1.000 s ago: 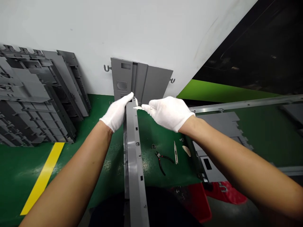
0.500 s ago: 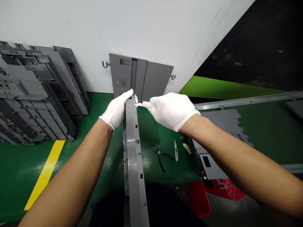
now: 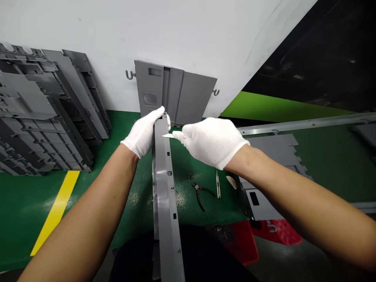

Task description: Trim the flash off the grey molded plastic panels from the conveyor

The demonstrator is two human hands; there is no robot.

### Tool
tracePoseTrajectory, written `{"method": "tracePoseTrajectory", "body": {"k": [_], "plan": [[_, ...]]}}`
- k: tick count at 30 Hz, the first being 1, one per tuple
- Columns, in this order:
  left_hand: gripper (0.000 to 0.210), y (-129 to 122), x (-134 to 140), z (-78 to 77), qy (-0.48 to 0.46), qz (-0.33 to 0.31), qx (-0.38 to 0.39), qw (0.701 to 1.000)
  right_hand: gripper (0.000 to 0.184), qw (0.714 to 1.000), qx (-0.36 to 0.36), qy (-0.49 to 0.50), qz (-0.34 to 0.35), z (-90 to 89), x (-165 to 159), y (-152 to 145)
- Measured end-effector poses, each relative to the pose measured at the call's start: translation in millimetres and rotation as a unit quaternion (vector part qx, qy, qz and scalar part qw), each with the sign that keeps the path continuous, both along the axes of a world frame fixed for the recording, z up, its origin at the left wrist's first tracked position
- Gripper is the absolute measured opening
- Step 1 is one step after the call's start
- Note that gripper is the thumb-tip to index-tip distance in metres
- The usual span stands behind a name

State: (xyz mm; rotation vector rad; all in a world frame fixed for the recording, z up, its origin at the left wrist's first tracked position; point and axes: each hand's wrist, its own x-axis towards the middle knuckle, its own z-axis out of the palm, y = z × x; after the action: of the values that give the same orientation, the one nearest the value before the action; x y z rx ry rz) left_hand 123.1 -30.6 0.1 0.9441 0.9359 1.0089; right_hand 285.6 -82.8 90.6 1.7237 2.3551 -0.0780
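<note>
A long grey plastic panel [image 3: 165, 188] stands on edge toward me, its narrow side with small slots facing up. My left hand [image 3: 145, 133], in a white glove, is closed around its far end, the thumb on top and fingertips showing on the right side. My right hand [image 3: 213, 141], also gloved, grips a small pointed knife blade [image 3: 167, 135]. The blade's tip lies over the panel's right edge, near the far end; whether it touches cannot be made out. The rest of the knife is hidden in the fist.
Cutting pliers [image 3: 199, 192], a slim light-coloured knife [image 3: 217, 184] and a metal hook [image 3: 190, 176] lie on the green table [image 3: 132, 211]. A grey panel [image 3: 194, 94] leans on the white wall. More grey panels [image 3: 55, 113] stand left. A red bin [image 3: 243, 243] is lower right.
My right hand with the blade has moved slightly toward me along the panel's edge, the tip now further left over the panel. My left hand keeps its hold.
</note>
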Motion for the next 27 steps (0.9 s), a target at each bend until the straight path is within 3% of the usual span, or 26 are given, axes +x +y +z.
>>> {"method": "tracePoseTrajectory", "body": {"k": [12,27], "plan": [[0.036,-2,2,6.7,0.027,0.022,-0.013,0.999,0.074,0.999,0.013,0.034,-0.027,-13.0,13,15],[0.038,-2,2,4.9,0.041,0.004,-0.005,0.999,0.069,0.999,0.034,0.013,0.01,-6.6,16,18]]}}
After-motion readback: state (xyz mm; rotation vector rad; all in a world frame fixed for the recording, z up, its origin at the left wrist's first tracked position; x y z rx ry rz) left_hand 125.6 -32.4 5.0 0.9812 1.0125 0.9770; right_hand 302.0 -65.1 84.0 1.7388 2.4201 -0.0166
